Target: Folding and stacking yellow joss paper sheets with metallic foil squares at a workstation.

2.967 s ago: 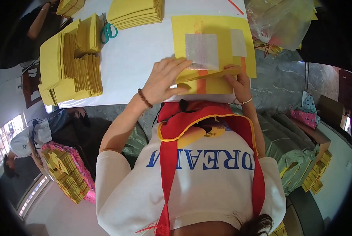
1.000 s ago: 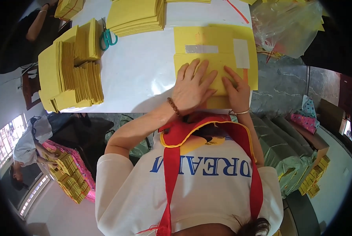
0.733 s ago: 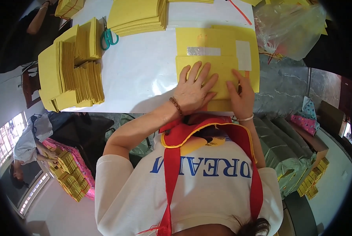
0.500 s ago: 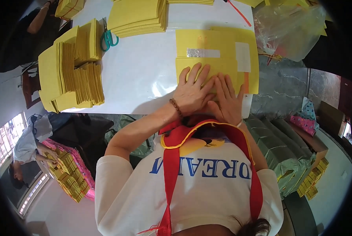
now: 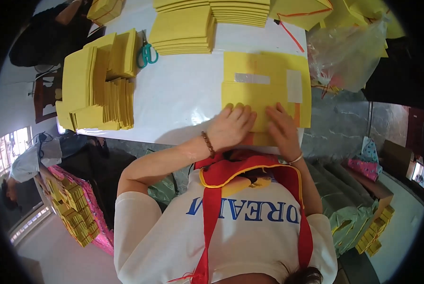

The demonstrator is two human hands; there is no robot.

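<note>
A: Largest item?
B: White tabletop point(image 5: 179, 90). Left side: block of upright folded yellow pieces point(image 5: 79, 78). Far side: flat yellow stacks point(image 5: 183, 28).

A: Work in hand, location?
B: 1 lapped yellow sheet point(image 5: 245, 92), flat at the near right of the tabletop, overlapping a 2nd yellow sheet point(image 5: 305, 102).

A: Progress?
B: Done: near panel lies down over the sheet. Left, in my judgement: the far part is uncovered, and the 2nd sheet lies flat, its pale patch point(image 5: 294, 86) exposed. The stacks suggest many pieces already folded; no count possible.

A: Orientation?
B: Long axis appears to run away from the person. Panel's far edge runs left to right. Near end partly hidden by the hands.

A: Fingers?
B: Left hand point(image 5: 231, 127): fingers extended, close together, resting on the panel, grasping nothing. Right hand point(image 5: 285, 132): fingers loosely spread at the panel's right side, no grasp seen; slight blur, contact uncertain.

A: Smaller items?
B: Teal-handled scissors point(image 5: 146, 47), beside the upright block, blades pointing away from the person. Smallest noted: silvery strip point(image 5: 252, 78), just beyond the panel's far edge, lying crosswise.
</note>
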